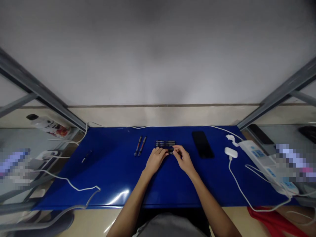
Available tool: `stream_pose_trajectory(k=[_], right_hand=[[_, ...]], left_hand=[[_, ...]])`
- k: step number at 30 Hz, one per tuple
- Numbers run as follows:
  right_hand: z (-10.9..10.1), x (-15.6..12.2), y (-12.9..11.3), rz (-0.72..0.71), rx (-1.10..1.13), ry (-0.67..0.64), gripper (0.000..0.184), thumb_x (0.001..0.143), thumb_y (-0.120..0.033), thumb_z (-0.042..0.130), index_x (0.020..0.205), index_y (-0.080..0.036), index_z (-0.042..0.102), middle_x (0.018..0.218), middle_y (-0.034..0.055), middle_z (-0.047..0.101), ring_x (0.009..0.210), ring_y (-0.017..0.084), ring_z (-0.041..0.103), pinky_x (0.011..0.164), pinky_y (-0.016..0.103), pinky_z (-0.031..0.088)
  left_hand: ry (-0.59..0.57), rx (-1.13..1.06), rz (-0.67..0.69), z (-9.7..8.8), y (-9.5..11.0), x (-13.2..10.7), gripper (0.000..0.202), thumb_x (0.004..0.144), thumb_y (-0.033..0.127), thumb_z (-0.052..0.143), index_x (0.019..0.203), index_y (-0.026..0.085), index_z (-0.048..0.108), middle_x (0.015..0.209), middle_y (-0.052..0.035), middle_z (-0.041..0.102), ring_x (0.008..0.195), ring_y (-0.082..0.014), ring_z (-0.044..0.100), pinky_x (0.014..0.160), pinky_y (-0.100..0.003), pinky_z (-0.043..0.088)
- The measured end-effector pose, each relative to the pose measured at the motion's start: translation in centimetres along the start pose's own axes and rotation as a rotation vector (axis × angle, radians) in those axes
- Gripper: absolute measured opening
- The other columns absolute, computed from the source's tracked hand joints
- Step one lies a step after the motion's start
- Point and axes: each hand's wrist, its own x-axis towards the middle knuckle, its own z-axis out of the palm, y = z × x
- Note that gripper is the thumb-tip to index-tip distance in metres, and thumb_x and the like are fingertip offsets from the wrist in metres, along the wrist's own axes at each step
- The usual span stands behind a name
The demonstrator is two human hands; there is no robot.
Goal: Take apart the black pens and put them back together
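Note:
At the middle of the blue desk [111, 177], my left hand [156, 160] and my right hand [183, 159] meet from either side over a dark pen [170, 151]. Fingers of both hands are closed around its ends, so most of it is hidden. Just beyond them several dark pens [165, 143] lie side by side, pointing left to right. To the left, two more pens [140, 145] with red marks lie nearly parallel, pointing away from me.
A black phone [202, 144] lies right of my hands. Farther right are a white earbud case [231, 152] on a cable, crumpled tissue [232, 139] and a white power strip [269, 168]. A small dark object [87, 156] and a white cable [79, 189] lie left.

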Motion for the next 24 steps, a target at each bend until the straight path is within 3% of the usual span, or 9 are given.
stream_pose_trajectory(k=[3,9,14,16,19,21,24], right_hand=[[0.16,0.01,-0.01,0.077,0.012,0.022,0.031,0.099,-0.04,0.046,0.119,-0.02,0.06,0.081,0.0025,0.065,0.064,0.015,0.06,0.062,0.026,0.05],[0.16,0.14,0.21,0.101,0.008,-0.043,0.029,0.097,-0.04,0.05,0.112,-0.02,0.063,0.07,0.0009,0.065,0.062,0.016,0.062,0.065,0.028,0.052],[-0.15,0.33,0.31,0.034,0.03,-0.058,0.037,0.084,-0.038,0.069,0.119,-0.024,0.064,0.113,0.0094,0.065,0.1,0.023,0.064,0.074,0.031,0.055],[-0.17,0.34,0.33,0.059,0.05,-0.058,0.039,0.087,-0.038,0.066,0.123,-0.024,0.062,0.106,0.0085,0.067,0.094,0.022,0.065,0.072,0.031,0.054],[-0.13,0.26,0.41,0.1,0.092,-0.058,0.036,0.095,-0.039,0.053,0.127,-0.022,0.059,0.079,0.0028,0.066,0.074,0.018,0.065,0.072,0.032,0.054],[-0.13,0.18,0.45,0.084,0.098,-0.051,0.037,0.094,-0.038,0.055,0.127,-0.022,0.059,0.085,0.0041,0.067,0.075,0.018,0.065,0.07,0.031,0.053],[-0.13,0.1,0.49,0.056,0.07,-0.032,0.041,0.087,-0.038,0.066,0.125,-0.024,0.06,0.109,0.0085,0.065,0.085,0.019,0.064,0.065,0.028,0.051]], left_hand=[[0.003,0.044,0.049,0.06,0.1,-0.03,0.029,0.105,0.034,0.039,0.109,0.018,0.063,0.091,-0.0047,0.063,0.082,-0.0186,0.051,0.075,-0.032,0.034],[0.075,0.093,0.036,0.25,-0.07,-0.1,0.028,0.105,0.033,0.04,0.107,0.018,0.063,0.09,-0.0052,0.065,0.083,-0.0191,0.052,0.074,-0.033,0.033],[0.117,0.116,0.024,0.32,-0.19,-0.16,0.022,0.104,0.031,0.044,0.107,0.019,0.062,0.091,-0.0042,0.067,0.084,-0.0198,0.054,0.073,-0.035,0.033],[0.122,0.109,0.028,0.29,-0.19,-0.15,0.022,0.103,0.032,0.045,0.107,0.02,0.062,0.091,-0.0038,0.067,0.084,-0.02,0.055,0.073,-0.035,0.033],[0.124,0.097,0.031,0.18,-0.14,-0.1,0.021,0.103,0.032,0.045,0.106,0.02,0.062,0.091,-0.0037,0.068,0.084,-0.0199,0.055,0.074,-0.034,0.034],[0.132,0.099,0.024,0.11,-0.09,-0.06,0.021,0.103,0.032,0.045,0.105,0.02,0.062,0.092,-0.0037,0.068,0.084,-0.0201,0.055,0.074,-0.034,0.034],[0.142,0.1,0.013,0.03,-0.05,-0.03,0.02,0.103,0.031,0.046,0.105,0.019,0.062,0.093,-0.0037,0.068,0.084,-0.0202,0.055,0.074,-0.035,0.034]])
